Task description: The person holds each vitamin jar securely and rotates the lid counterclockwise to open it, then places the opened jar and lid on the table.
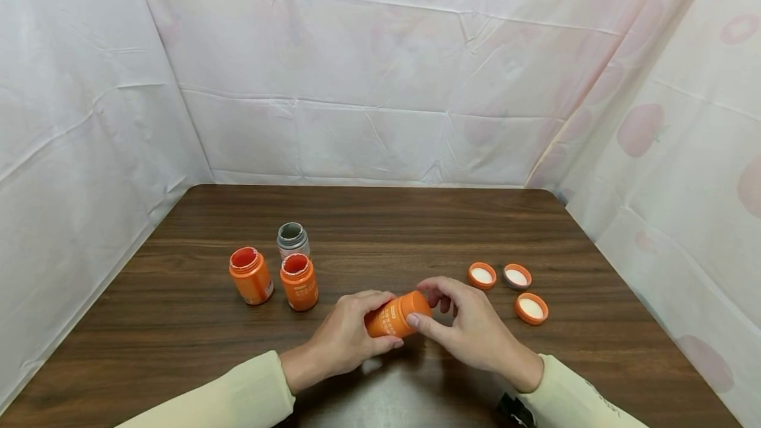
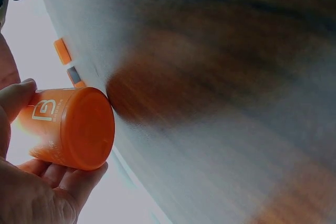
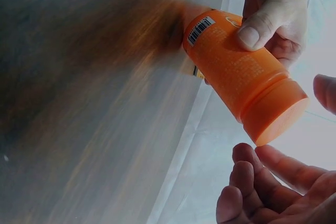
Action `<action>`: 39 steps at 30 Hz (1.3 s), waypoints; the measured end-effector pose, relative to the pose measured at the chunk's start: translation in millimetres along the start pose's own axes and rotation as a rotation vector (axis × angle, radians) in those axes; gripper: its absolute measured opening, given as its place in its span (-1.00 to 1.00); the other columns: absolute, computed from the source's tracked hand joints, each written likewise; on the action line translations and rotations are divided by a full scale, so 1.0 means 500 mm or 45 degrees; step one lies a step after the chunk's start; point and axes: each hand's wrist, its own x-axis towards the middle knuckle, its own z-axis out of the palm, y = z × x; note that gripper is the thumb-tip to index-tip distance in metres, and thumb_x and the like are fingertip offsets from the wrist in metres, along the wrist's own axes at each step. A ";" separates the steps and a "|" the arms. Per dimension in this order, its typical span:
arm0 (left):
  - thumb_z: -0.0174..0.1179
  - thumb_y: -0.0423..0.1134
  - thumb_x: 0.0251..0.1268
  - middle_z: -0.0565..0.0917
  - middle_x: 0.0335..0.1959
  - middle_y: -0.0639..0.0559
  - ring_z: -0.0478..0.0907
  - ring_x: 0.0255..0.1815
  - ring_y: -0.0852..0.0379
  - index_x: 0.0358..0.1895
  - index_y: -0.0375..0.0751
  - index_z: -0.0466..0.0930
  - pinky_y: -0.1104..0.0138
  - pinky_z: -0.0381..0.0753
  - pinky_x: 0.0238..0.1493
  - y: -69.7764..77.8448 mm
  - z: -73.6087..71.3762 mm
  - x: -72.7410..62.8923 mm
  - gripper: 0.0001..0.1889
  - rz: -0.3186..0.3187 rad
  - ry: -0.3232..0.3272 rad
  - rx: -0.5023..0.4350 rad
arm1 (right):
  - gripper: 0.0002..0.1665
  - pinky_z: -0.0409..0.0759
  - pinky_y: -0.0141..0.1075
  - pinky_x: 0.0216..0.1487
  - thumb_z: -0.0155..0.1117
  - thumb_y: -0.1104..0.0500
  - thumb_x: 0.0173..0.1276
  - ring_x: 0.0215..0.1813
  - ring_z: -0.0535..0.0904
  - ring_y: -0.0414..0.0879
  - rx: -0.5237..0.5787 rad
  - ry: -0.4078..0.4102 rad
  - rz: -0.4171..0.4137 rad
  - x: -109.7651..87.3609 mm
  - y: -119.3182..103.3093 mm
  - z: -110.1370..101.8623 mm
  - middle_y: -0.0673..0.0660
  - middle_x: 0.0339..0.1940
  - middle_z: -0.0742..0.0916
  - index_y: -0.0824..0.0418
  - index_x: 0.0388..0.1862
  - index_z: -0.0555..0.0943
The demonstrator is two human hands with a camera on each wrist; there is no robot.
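Note:
My left hand (image 1: pixel 349 330) grips an orange bottle (image 1: pixel 386 320) round its body, thumb on one side and fingers on the other. The bottle lies tilted over the table, its capped end towards the right. An orange cap (image 3: pixel 275 111) sits on it. Around that cap my right hand (image 1: pixel 475 327) is held with thumb and fingers spread; in the right wrist view a gap shows between the thumb and the cap, and the fingertips (image 3: pixel 243 153) are right by its edge. The left wrist view shows the bottle's round base (image 2: pixel 90 128) and white print on its side.
On the left stand two uncapped orange bottles (image 1: pixel 251 277) and an uncapped grey bottle (image 1: pixel 292 238), partly hidden behind one of them. To the right, two orange caps (image 1: pixel 481 265) and a grey-and-orange cap (image 1: pixel 508 283) lie with white insides up. White sheeting (image 1: pixel 380 84) surrounds the wooden table (image 1: pixel 392 216).

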 end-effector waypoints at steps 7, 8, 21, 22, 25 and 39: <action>0.60 -0.20 0.08 0.68 -0.03 0.19 0.60 -0.15 0.28 0.12 0.00 0.67 0.34 0.62 -0.09 0.000 0.000 0.000 -0.51 -0.001 -0.003 -0.005 | -0.56 0.47 -0.36 -0.34 0.45 -0.26 0.32 -0.31 0.51 -0.14 -0.020 -0.025 0.056 0.001 -0.002 0.000 -0.09 -0.32 0.64 -0.05 0.01 0.67; 0.60 -0.20 0.09 0.68 -0.03 0.19 0.60 -0.15 0.28 0.12 0.00 0.67 0.34 0.62 -0.09 0.000 0.000 0.000 -0.51 -0.003 -0.004 -0.006 | -0.56 0.47 -0.36 -0.35 0.44 -0.26 0.32 -0.32 0.51 -0.14 -0.019 -0.027 0.059 0.001 -0.002 0.000 -0.09 -0.33 0.65 -0.05 0.00 0.67; 0.60 -0.20 0.09 0.69 -0.01 0.18 0.61 -0.13 0.28 0.13 -0.02 0.66 0.33 0.62 -0.08 0.000 0.000 -0.001 -0.50 -0.006 -0.004 0.005 | -0.62 0.51 -0.33 -0.33 0.46 -0.21 0.32 -0.31 0.53 -0.15 -0.002 -0.052 0.027 0.005 0.000 0.000 -0.15 -0.34 0.65 -0.05 -0.03 0.67; 0.60 -0.20 0.09 0.69 -0.01 0.18 0.61 -0.13 0.27 0.13 -0.02 0.66 0.33 0.62 -0.07 0.000 0.000 -0.001 -0.50 -0.006 -0.003 0.007 | -0.62 0.52 -0.31 -0.31 0.47 -0.20 0.32 -0.30 0.54 -0.13 0.000 -0.053 0.020 0.005 0.000 -0.001 -0.15 -0.32 0.66 -0.05 -0.02 0.67; 0.60 -0.19 0.09 0.69 -0.01 0.18 0.60 -0.13 0.27 0.14 -0.01 0.66 0.32 0.62 -0.06 0.000 0.000 -0.001 -0.49 -0.005 0.001 0.013 | -0.62 0.55 -0.27 -0.27 0.50 -0.15 0.31 -0.28 0.55 -0.11 0.002 -0.047 -0.010 0.004 0.001 -0.002 -0.17 -0.28 0.67 -0.05 0.02 0.68; 0.60 -0.18 0.09 0.69 0.02 0.16 0.60 -0.11 0.26 0.15 -0.04 0.66 0.32 0.62 -0.06 -0.001 0.000 -0.001 -0.49 -0.002 0.000 0.021 | -0.48 0.55 -0.29 -0.21 0.60 0.09 0.21 -0.19 0.53 -0.15 0.016 -0.034 -0.199 0.002 0.007 -0.006 -0.17 -0.22 0.65 -0.03 0.15 0.66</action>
